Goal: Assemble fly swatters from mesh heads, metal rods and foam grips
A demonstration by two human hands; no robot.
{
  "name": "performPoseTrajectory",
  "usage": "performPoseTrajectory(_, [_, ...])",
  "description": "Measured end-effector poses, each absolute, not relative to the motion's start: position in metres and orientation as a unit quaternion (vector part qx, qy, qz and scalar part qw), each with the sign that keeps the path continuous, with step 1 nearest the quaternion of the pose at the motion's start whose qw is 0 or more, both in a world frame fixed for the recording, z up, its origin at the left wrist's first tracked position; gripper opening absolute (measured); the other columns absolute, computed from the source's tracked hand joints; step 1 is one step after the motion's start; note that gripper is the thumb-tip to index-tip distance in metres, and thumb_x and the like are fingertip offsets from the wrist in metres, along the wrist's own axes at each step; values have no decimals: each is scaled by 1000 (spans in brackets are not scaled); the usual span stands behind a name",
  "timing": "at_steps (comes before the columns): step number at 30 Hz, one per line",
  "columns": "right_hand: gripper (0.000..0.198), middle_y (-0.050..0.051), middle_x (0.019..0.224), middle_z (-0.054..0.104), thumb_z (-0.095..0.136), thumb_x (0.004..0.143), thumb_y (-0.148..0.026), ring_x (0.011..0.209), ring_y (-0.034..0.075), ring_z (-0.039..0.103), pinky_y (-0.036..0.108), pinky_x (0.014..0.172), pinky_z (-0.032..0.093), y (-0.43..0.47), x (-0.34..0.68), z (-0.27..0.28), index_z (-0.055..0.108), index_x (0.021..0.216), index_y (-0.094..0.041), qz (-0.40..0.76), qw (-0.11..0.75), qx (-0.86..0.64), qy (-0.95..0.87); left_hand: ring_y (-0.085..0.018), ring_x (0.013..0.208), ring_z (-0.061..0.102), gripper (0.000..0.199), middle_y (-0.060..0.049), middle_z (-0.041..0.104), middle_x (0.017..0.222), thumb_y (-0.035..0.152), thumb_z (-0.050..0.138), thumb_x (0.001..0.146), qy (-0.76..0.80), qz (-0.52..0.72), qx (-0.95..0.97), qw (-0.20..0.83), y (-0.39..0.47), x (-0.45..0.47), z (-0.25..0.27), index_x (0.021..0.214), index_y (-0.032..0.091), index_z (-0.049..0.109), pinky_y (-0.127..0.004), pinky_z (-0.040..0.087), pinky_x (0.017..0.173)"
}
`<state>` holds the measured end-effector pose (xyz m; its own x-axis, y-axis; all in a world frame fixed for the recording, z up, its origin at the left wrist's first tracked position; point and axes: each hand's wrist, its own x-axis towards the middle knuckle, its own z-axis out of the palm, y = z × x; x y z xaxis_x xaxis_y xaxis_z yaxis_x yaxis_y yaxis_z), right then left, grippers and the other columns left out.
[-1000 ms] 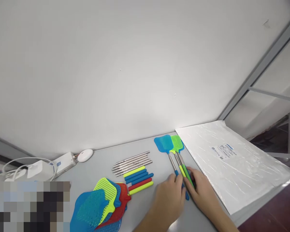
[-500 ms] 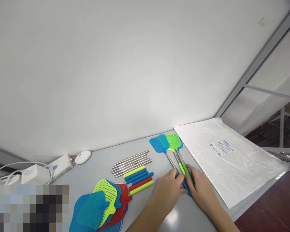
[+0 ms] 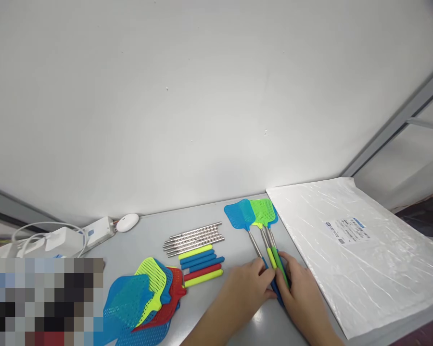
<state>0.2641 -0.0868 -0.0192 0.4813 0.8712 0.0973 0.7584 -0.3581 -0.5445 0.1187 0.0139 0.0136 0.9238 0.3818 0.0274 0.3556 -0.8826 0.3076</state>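
Assembled fly swatters lie side by side on the grey table, heads pointing toward the wall. My left hand (image 3: 250,283) has its fingers closed around the handle of the leftmost one, a blue fly swatter (image 3: 239,214). Close on its right, my right hand (image 3: 303,290) is wrapped around the handle of a green fly swatter (image 3: 264,211). Between the hands shows a yellow-green handle (image 3: 272,258); another blue head is partly hidden under the green one. The lower handle ends are mostly covered by my fingers.
Left of my hands lie several metal rods (image 3: 195,239), loose coloured handles (image 3: 202,263) and a pile of swatter heads (image 3: 126,300). A white wrapped package (image 3: 321,250) covers the table's right side. White power adapters with cables (image 3: 67,240) and a white oval device (image 3: 127,222) sit at the left.
The camera view has shifted slightly, so more of the left-hand side shows. Both hands stay on the swatter handles, with little visible movement.
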Motion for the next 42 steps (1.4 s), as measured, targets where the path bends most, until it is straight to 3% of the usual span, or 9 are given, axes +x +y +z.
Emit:
performPoseTrajectory(36, [38, 10, 115, 67, 35, 98, -39, 103, 26, 61, 40, 88, 40, -89, 261, -10, 49, 126, -19, 112, 292, -810, -496, -21, 85, 66, 51, -2, 59, 106, 51, 64, 83, 214, 17, 966, 146, 13, 120, 22, 123, 25, 47, -31, 54, 63])
performPoseTrajectory(42, [37, 10, 104, 69, 36, 97, -37, 94, 26, 63, 40, 83, 41, -88, 260, -7, 49, 125, -18, 113, 292, -808, -499, -21, 92, 65, 48, -3, 58, 111, 48, 62, 85, 228, 7, 960, 160, 11, 121, 24, 125, 24, 49, -32, 55, 68])
